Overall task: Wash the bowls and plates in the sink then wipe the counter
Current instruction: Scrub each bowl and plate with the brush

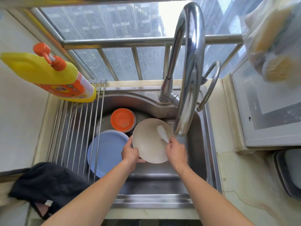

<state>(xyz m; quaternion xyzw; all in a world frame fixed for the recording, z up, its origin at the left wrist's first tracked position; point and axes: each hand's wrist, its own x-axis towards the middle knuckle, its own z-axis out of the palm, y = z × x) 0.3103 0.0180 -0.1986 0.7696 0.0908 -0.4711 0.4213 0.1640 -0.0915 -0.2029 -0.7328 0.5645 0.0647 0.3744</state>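
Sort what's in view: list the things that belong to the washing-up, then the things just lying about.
In use:
- left hand gripping the beige plate
- right hand holding the white brush
- orange bowls
- blue plates
- sink
- faucet

Lying about:
- yellow detergent bottle
- black cloth
- bagged sponges

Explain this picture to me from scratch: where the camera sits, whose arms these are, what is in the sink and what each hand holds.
There is no machine here. A person wears one wide-angle camera on the head, so you look down along their bare arms into a steel sink.

The left hand grips the rim of a cream plate. The right hand holds a white scrubbing brush against that plate, under the faucet.

Also in the sink: orange bowls and blue plates. A roll-up drying rack spans the sink's left side, bearing a yellow detergent bottle. A black cloth lies at the lower left.
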